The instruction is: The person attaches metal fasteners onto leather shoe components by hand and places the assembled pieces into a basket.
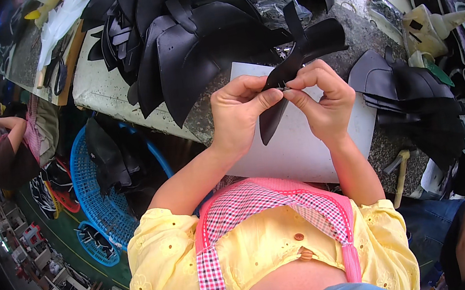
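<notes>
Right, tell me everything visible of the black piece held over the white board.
The black leather-like piece looks smooth, with a dull sheen. A broad, curved flap spreads toward the upper right, a narrow strip points toward the picture's top, and a pointed tail extends downward. The left grip and right grip pinch at its middle, by a tiny silvery bit too small to identify. Whether the tail touches the white board is unclear.

Your pale board (310,155) looks smooth and matt. Above it, the black piece (316,41) seems like leather, softly glossy, as does the pile (188,51) to the board's upper left. Around the board, your worktop (203,115) appears rough; left of it, the basket (86,185) looks plastic; below it, your apron (211,265) is cloth.
</notes>
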The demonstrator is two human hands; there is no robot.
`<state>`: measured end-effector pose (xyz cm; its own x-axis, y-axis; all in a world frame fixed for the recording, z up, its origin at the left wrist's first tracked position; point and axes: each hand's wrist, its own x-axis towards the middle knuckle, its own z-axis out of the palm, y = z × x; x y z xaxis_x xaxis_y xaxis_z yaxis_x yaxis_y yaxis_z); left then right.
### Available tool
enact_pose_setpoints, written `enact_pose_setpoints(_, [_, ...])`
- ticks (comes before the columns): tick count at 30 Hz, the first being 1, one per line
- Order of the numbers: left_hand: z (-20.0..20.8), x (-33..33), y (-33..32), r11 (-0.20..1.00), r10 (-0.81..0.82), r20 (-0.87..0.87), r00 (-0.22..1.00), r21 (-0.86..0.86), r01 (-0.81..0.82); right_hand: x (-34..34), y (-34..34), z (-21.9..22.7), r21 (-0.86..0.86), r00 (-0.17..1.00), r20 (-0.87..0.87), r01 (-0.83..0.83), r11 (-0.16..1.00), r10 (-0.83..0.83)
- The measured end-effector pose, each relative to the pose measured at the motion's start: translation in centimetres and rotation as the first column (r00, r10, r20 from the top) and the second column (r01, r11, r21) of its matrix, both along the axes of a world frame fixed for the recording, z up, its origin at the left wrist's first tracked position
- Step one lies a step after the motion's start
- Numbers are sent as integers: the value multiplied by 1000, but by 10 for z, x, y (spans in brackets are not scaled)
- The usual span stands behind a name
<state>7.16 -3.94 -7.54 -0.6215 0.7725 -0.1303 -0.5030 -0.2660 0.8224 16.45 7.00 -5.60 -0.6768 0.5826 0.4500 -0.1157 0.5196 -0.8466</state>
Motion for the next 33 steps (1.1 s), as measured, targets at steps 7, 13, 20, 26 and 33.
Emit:
enact_pose_setpoints(7, [-2, -1, -1, 1000, 1, -35, 999, -9, -2, 1, 0, -2, -38, 1000, -15, -25, 999, 25])
enact_pose_setpoints(13, [5, -2, -4, 998, -27, -224, 974, -64, 13, 8, 5, -7, -271, 983, 102, -118, 955, 150])
enact_pose_setpoints(20, [9, -15, -7, 958, -257, -266, 929, -195, 209, -7, 24, 33, 544, 975, 217, -154, 825, 39])
enact_pose_setpoints(26, [8, -8, -4, 984, -121, -659, 742, -176, 4, 0, 21, 8, -102, 933, 225, -266, 959, 283])
enact_pose_setpoints(33, [-3, -7, 0, 930, 362, -917, 169, 344, -128, 6, 2, 4, -274, 982, -36, -189, 943, 186])
